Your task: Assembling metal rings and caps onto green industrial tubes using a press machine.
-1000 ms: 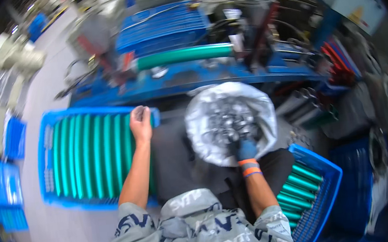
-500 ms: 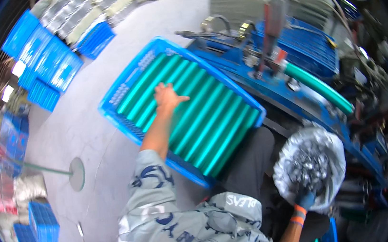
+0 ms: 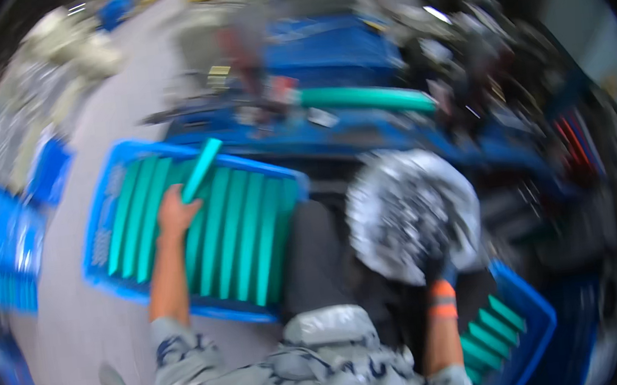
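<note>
At nine o'clock the left hand is closed round a tilted green tube above a blue crate; at four, the right hand, grip too blurred to judge, reaches into a white bag.

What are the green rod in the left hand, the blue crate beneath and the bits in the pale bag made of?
Green rod: smooth, evenly coloured; plastic or coated metal, I can't tell.
Blue crate: probably moulded plastic, slightly glossy, from its bright uniform colour and rounded corners.
Bits: likely shiny metal, given silvery-grey glints, though blurred.
</note>
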Action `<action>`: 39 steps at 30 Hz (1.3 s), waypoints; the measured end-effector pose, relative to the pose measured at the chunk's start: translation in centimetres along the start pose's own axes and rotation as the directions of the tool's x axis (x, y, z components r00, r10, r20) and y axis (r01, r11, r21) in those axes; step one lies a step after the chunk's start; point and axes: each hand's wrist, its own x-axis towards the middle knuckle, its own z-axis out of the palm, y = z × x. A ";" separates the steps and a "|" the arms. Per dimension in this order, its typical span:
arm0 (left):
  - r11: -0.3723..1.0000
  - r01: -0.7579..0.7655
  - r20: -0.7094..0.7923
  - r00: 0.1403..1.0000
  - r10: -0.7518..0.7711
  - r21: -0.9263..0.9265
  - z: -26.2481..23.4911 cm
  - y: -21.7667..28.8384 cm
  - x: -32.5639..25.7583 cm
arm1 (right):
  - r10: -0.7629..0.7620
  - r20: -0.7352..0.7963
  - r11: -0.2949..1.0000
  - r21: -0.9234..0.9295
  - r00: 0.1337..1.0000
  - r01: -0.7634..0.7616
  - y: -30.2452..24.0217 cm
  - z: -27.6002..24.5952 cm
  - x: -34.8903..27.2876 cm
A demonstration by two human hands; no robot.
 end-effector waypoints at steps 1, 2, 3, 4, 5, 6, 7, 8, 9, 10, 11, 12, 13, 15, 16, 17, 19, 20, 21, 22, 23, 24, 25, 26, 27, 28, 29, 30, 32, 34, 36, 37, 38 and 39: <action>0.990 -0.133 -0.003 0.991 0.133 -0.041 -0.6 3.2 -1.3 | 0.314 0.019 0.650 0.724 0.949 -0.230 -0.7 0.6 -0.8; 0.974 -0.156 0.073 0.983 0.169 -0.162 -1.3 7.1 -3.0 | 0.254 0.064 0.580 0.789 0.965 -0.205 -1.8 1.6 -2.1; 0.918 -0.328 0.033 0.939 0.343 -0.224 -1.8 11.1 -5.8 | 0.157 0.135 0.495 0.847 0.978 -0.196 -2.9 3.1 -4.0; 0.839 -0.474 0.043 0.864 0.502 -0.266 -2.3 14.9 -8.7 | 0.030 0.177 0.527 0.833 0.984 -0.166 -4.5 3.6 -4.8; 0.779 -0.548 0.082 0.800 0.595 -0.304 -3.2 18.3 -11.4 | 0.099 0.112 0.520 0.841 0.989 -0.148 -6.3 4.1 -5.5; 0.756 -0.550 0.182 0.753 0.633 -0.354 -4.3 21.2 -13.5 | 0.120 0.104 0.570 0.807 0.987 -0.154 -8.0 4.7 -6.1; 0.730 -0.568 0.263 0.690 0.674 -0.380 -5.4 23.6 -15.2 | 0.078 0.127 0.606 0.781 0.989 -0.148 -9.6 5.0 -6.4; 0.704 -0.606 0.292 0.644 0.707 -0.370 -6.3 25.5 -16.3 | 0.029 0.111 0.591 0.799 0.993 -0.107 -10.9 5.2 -6.6; 0.672 -0.644 0.313 0.595 0.740 -0.365 -7.2 26.7 -17.1 | 0.072 0.058 0.640 0.763 0.996 -0.090 -12.2 5.3 -6.7; 0.620 -0.663 0.339 0.520 0.784 -0.419 -7.9 27.7 -17.7 | -0.022 0.029 0.682 0.731 0.999 -0.007 -13.1 5.2 -6.8; 0.649 -0.677 0.390 0.525 0.757 -0.348 -8.5 28.3 -18.1 | -0.133 0.070 0.720 0.692 0.989 0.048 -13.8 5.2 -6.9; 0.603 -0.678 0.366 0.482 0.796 -0.420 -8.9 28.7 -18.2 | -0.128 0.068 0.705 0.708 0.989 0.043 -14.2 4.9 -7.0; 0.581 -0.697 0.353 0.464 0.812 -0.421 -9.2 29.0 -18.3 | -0.082 0.015 0.721 0.691 0.997 0.049 -14.5 4.8 -7.2; 0.563 -0.709 0.340 0.451 0.825 -0.426 -9.4 29.2 -18.3 | -0.191 0.079 0.764 0.638 0.978 0.098 -14.8 4.6 -7.4; 0.560 -0.715 0.342 0.447 0.826 -0.419 -9.5 29.2 -18.3 | -0.199 0.086 0.758 0.645 0.976 0.098 -14.9 4.5 -7.6; 0.605 -0.720 0.383 0.481 0.788 -0.341 -9.4 29.2 -18.3 | -0.214 0.062 0.749 0.651 0.975 0.123 -15.0 4.3 -7.7; 0.564 -0.716 0.349 0.448 0.823 -0.412 -9.2 29.2 -18.4 | -0.182 0.152 0.801 0.595 0.972 0.057 -15.3 4.0 -7.9; 0.562 -0.721 0.355 0.442 0.823 -0.405 -9.0 29.0 -18.4 | -0.175 0.185 0.796 0.604 0.967 0.029 -15.5 3.9 -8.0; 0.601 -0.728 0.394 0.472 0.789 -0.331 -8.9 28.9 -18.4 | -0.194 0.152 0.777 0.627 0.969 0.057 -15.8 3.6 -8.1; 0.564 -0.724 0.365 0.439 0.821 -0.398 -8.7 28.7 -18.5 | -0.149 0.166 0.798 0.602 0.975 0.019 -15.9 3.5 -8.2; 0.563 -0.720 0.363 0.439 0.822 -0.404 -8.4 28.6 -18.5 | -0.127 0.231 0.802 0.596 0.965 -0.037 -16.1 3.5 -8.2; 0.602 -0.722 0.390 0.474 0.789 -0.340 -8.2 28.5 -18.5 | -0.105 0.183 0.818 0.575 0.978 -0.020 -16.1 3.6 -8.2; 0.568 -0.715 0.363 0.443 0.819 -0.408 -7.9 28.4 -18.6 | -0.094 0.188 0.827 0.562 0.978 -0.029 -16.1 3.7 -8.2; 0.557 -0.731 0.337 0.449 0.827 -0.394 -7.5 28.5 -18.7 | -0.120 0.224 0.821 0.570 0.967 -0.031 -16.0 3.8 -8.2; 0.590 -0.746 0.358 0.484 0.798 -0.307 -7.2 28.5 -18.9 | -0.073 0.198 0.833 0.551 0.978 -0.049 -15.9 3.8 -7.9; 0.549 -0.745 0.326 0.448 0.832 -0.379 -7.0 28.5 -19.1 | -0.056 0.194 0.853 0.519 0.979 -0.054 -15.6 3.7 -7.5; 0.560 -0.734 0.312 0.468 0.827 -0.384 -6.7 28.8 -19.2 | -0.100 0.218 0.856 0.516 0.971 -0.028 -15.4 3.3 -6.8; 0.621 -0.714 0.337 0.526 0.781 -0.325 -6.4 29.0 -19.3 | -0.137 0.234 0.895 0.447 0.963 0.019 -14.9 2.7 -6.1; 0.604 -0.654 0.284 0.536 0.795 -0.456 -6.6 29.1 -19.7 | -0.143 0.044 0.902 0.418 0.989 0.112 -13.8 0.9 -4.1; 0.627 -0.585 0.275 0.580 0.767 -0.515 -7.1 28.9 -19.4 | -0.124 -0.221 0.891 0.405 0.967 0.206 -12.4 -2.1 -1.3; 0.538 -0.398 0.097 0.731 0.675 -0.743 -7.9 28.4 -19.1 | -0.124 -0.259 0.978 0.133 0.958 0.162 -10.1 -4.4 1.3; 0.536 -0.353 0.126 0.736 0.666 -0.767 -8.2 28.2 -19.0 | -0.057 -0.108 0.985 0.158 0.992 0.074 -8.5 -4.3 1.9; 0.470 -0.168 0.153 0.807 0.570 -0.867 -8.4 27.9 -19.0 | 0.039 -0.148 0.977 -0.200 0.988 -0.069 -6.7 -3.7 2.5; 0.329 -0.030 0.130 0.882 0.453 -0.944 -8.5 27.7 -19.2 | 0.142 -0.088 0.862 -0.479 0.986 -0.167 -5.2 -3.3 3.0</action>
